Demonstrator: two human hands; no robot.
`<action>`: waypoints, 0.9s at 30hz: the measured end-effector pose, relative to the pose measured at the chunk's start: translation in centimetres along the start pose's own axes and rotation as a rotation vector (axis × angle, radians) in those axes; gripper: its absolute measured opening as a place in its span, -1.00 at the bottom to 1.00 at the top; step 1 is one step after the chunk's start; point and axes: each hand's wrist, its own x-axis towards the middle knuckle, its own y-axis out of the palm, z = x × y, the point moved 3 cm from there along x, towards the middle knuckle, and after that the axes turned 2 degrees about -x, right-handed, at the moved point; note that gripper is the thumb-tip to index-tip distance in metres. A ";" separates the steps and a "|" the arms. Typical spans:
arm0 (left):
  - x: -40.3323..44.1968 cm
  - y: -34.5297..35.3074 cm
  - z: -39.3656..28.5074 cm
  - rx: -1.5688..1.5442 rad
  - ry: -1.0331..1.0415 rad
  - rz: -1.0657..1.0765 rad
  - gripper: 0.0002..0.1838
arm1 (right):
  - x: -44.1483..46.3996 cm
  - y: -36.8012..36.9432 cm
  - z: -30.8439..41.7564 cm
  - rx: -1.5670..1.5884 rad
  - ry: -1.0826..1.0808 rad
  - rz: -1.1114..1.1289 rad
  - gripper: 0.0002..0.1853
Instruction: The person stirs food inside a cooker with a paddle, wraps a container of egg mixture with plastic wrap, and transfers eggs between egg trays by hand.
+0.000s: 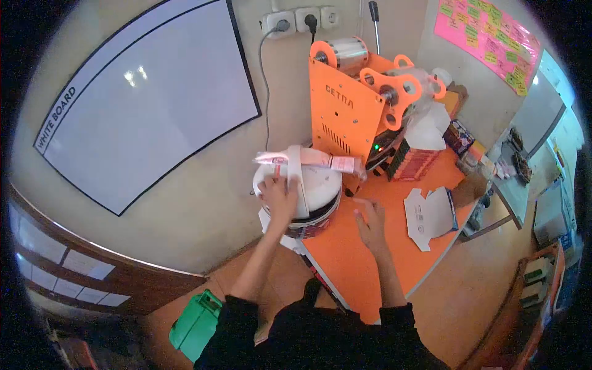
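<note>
My left hand (279, 198) rests on the white lid (320, 188) of a round container with a dark and red patterned side. Its fingers are slightly bent and apart, beside the white band-like handle (295, 166) that arches over the lid. Across the top of the lid lies a clear plastic packet (314, 160) with pink and white printing. To the right of the container, my right hand (372, 226) is above the orange tabletop (345, 265), its fingers apart and holding nothing.
An orange sealing machine (345, 105) with film rolls and a lever stands behind the container. An unfolded white box (430, 216) lies at the right, and a red carton (416, 161) stands behind it. Below left is a green bin (196, 327). A whiteboard (154, 92) hangs on the wall.
</note>
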 end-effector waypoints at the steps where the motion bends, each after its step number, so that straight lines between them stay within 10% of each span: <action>1: 1.2 -1.0 -0.7 -0.001 0.080 -0.087 -0.55 | -0.3 -0.6 -0.6 0.043 -0.009 -0.007 -0.69; 5: 7.7 -6.4 -7.9 -0.043 -0.088 0.686 -0.22 | -0.9 -2.7 -0.2 0.106 -0.012 -0.077 -0.69; 9: 13.0 -2.4 -7.2 0.175 0.064 0.354 0.07 | -2.0 -3.2 -0.9 0.115 0.039 -0.068 -0.71; 12: 15.6 -3.0 -8.7 0.027 0.006 0.673 0.05 | -2.9 -3.2 -1.8 0.177 0.108 -0.072 -0.74; 27: 15.9 -4.3 -9.4 -0.016 -0.062 0.680 -0.12 | -5.7 -0.6 -3.9 0.276 0.231 0.048 -0.85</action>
